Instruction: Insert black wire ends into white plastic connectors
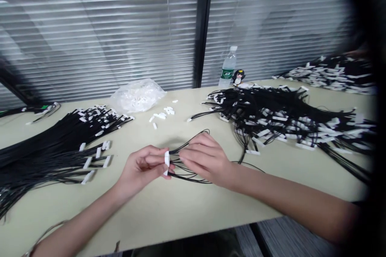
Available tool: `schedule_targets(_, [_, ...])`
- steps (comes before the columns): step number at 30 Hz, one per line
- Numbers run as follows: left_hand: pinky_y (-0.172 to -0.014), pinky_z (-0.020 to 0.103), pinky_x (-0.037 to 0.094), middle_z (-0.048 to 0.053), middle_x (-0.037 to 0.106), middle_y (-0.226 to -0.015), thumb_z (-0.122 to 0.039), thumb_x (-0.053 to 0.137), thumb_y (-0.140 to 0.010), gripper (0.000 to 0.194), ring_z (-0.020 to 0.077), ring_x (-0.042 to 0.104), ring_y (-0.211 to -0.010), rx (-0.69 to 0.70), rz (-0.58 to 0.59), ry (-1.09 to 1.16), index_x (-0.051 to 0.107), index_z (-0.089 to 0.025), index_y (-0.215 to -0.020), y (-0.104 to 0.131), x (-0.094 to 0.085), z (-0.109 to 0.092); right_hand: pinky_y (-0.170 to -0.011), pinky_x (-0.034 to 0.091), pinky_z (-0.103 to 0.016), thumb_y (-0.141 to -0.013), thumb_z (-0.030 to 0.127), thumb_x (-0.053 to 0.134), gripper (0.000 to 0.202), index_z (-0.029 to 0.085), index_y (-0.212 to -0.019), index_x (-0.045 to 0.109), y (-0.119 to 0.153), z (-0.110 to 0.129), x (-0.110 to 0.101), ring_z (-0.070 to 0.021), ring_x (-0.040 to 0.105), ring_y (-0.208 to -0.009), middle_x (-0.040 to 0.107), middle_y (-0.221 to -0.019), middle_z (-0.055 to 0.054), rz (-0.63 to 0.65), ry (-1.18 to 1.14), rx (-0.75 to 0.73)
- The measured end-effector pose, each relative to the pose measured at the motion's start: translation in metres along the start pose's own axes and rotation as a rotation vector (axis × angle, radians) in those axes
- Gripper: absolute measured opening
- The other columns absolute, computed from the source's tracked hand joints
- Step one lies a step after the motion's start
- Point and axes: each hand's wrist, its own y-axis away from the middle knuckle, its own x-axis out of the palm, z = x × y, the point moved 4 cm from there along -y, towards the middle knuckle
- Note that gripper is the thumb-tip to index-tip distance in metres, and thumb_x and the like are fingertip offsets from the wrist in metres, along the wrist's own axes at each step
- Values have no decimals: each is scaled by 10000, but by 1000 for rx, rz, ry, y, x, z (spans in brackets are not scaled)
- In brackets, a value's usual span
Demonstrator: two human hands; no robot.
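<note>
My left hand [144,168] pinches a long white connector [167,163] between thumb and fingers, above the middle of the table. Several thin black wires [189,177] run out of the connector's right side. My right hand [208,158] is closed around these wires a little to the right; its fingertips are partly hidden, so I cannot see what else they touch. Behind my hands lie several small loose white connector pieces [162,115], next to a clear plastic bag [138,95] holding more white pieces.
On the left lies a thick bundle of black cables [45,144] with white connectors. A tangled cable heap [271,108] covers the right side, with another pile [328,74] behind it. A water bottle [228,68] and a penguin figure [238,77] stand near the blinds [105,40].
</note>
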Motion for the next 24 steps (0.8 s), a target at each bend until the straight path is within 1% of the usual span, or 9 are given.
schedule_targets(3, [-646, 339, 569, 50, 735, -784, -140, 638, -748, 245, 192, 679, -697, 1, 18, 8, 579, -153, -986, 0, -1, 2, -710, 406, -285, -799, 139, 571, 81, 169, -872, 592, 2, -1, 2, -128, 513, -768, 641, -753, 3, 16, -26, 21])
schedule_targets(7, [-638, 340, 575, 58, 734, -786, -140, 645, -742, 250, 205, 682, -717, -1, 38, 9, 587, -148, -985, -1, -2, 5, -715, 404, -278, -807, 153, 562, 91, 178, -890, 591, 3, -2, 2, -118, 509, -755, 646, -766, 7, 7, -30, 16])
schedule_targets(11, [-633, 337, 578, 57, 734, -773, -145, 647, -741, 242, 204, 684, -718, -14, 40, 14, 593, -150, -977, -1, -2, 4, -712, 410, -272, -802, 132, 556, 94, 178, -876, 591, 2, -1, 2, -111, 515, -734, 645, -747, 12, -5, -36, 18])
schedule_targets(17, [-651, 342, 570, 72, 734, -781, -148, 654, -734, 253, 205, 683, -708, -12, 42, 8, 593, -137, -979, -1, -3, 4, -698, 415, -269, -811, 163, 541, 84, 180, -849, 614, 1, -3, 4, -110, 524, -746, 635, -730, 4, 8, -39, 77])
schedule_targets(21, [-683, 351, 563, 75, 732, -804, -144, 643, -746, 267, 210, 680, -760, -25, 63, 52, 562, -143, -1001, -2, -4, 4, -704, 411, -265, -800, 153, 554, 71, 179, -840, 607, 0, -4, 3, -107, 522, -751, 635, -741, 7, -6, -31, 48])
schedule_targets(24, [-676, 357, 563, 68, 732, -804, -144, 639, -752, 250, 204, 677, -763, -52, 85, 93, 535, -156, -979, -3, -4, 5, -711, 400, -272, -789, 138, 560, 71, 172, -845, 588, -2, -4, 5, -112, 514, -763, 639, -777, 3, 27, -3, 35])
